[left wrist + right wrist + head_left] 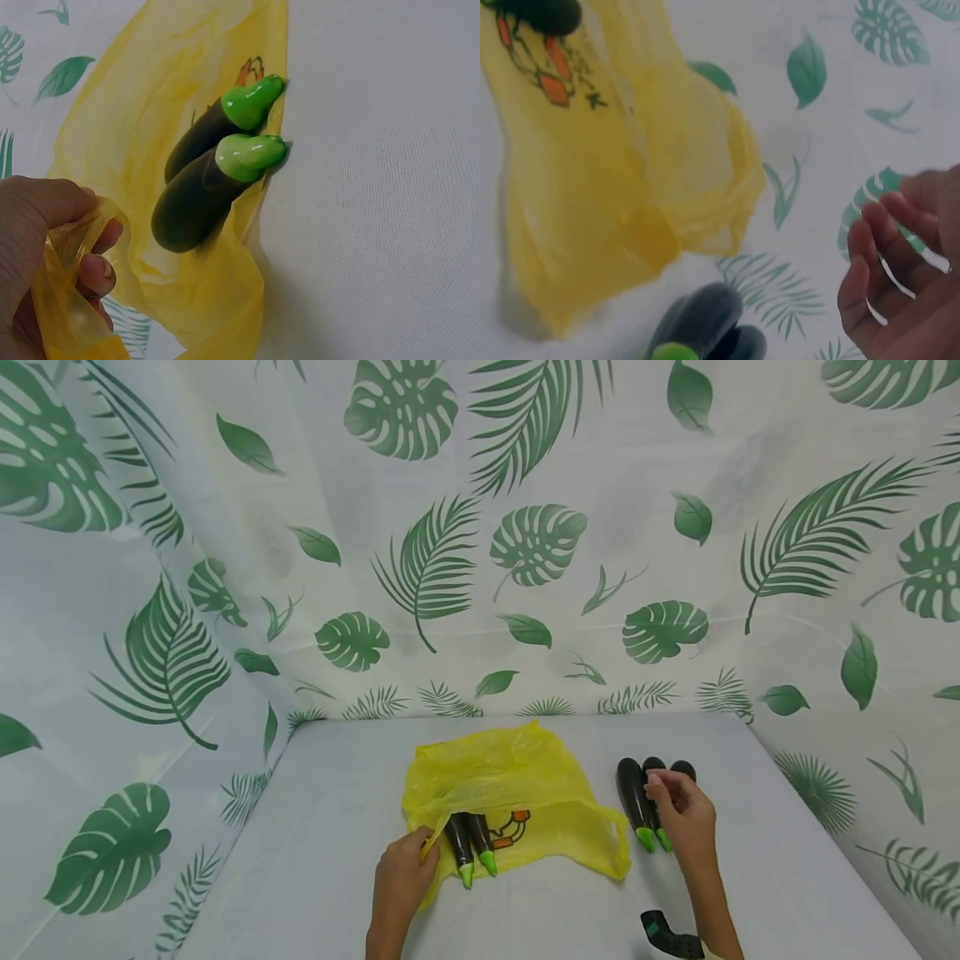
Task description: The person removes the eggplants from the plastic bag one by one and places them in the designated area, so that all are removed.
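Note:
My left hand (pixel 405 872) grips the edge of a yellow plastic bag (pixel 495 764), its mouth facing me; in the left wrist view bag film bunches between thumb and fingers. Two dark eggplants (pixel 458 843) with bright green stems lie side by side at the mouth, stem ends toward me. Over to the right, three more eggplants (pixel 632 789) lie in a row on the table. My right hand (pixel 690 822) hovers over that row, partly hiding it. In the right wrist view its fingers (pixel 881 232) are loosely bent with nothing between them.
A white cloth covers the table (pixel 315 827). White sheets with green leaf prints (pixel 540 635) rise behind it and at both sides. A black curved device (pixel 671 937) sits by my right wrist. An orange and black print (pixel 512 828) marks the bag.

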`<state>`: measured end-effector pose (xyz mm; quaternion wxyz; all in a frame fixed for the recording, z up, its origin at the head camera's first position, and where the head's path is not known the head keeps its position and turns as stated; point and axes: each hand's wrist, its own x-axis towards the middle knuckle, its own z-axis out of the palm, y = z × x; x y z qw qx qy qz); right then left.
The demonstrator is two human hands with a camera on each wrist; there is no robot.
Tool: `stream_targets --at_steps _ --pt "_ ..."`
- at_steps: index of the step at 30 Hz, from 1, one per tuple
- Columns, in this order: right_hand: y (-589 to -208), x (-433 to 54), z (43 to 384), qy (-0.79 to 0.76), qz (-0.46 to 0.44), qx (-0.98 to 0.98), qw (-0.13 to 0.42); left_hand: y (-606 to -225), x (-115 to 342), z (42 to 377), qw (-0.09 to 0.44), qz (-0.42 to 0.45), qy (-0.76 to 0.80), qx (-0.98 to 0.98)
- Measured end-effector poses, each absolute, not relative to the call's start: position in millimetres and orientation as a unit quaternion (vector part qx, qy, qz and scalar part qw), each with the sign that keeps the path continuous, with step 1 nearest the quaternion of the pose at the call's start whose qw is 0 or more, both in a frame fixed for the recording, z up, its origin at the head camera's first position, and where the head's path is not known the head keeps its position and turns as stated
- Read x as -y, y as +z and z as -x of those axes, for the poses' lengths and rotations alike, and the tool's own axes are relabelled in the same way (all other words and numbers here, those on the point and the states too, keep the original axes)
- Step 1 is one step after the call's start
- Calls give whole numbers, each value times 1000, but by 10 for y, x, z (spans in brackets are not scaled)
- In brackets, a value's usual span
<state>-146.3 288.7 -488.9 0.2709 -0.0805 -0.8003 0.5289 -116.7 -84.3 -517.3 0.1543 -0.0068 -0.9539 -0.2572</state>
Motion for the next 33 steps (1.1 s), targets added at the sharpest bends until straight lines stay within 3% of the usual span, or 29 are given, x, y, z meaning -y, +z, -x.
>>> stream_targets --at_steps 9,18,24,33 --pt "-4792 -2648 1413 573 -124 797 145 -5182 863 1160 164 12 -255 953" --pt "-4804 -2460 1379 576 -259 773 -63 -5193 872 1167 166 19 -261 951" --pt "-4888 -2253 1380 548 -286 769 -166 -5181 867 1164 163 18 -262 951" --pt "-5064 -1943 1408 546 -251 770 -215 -5187 862 1159 156 14 -266 951"
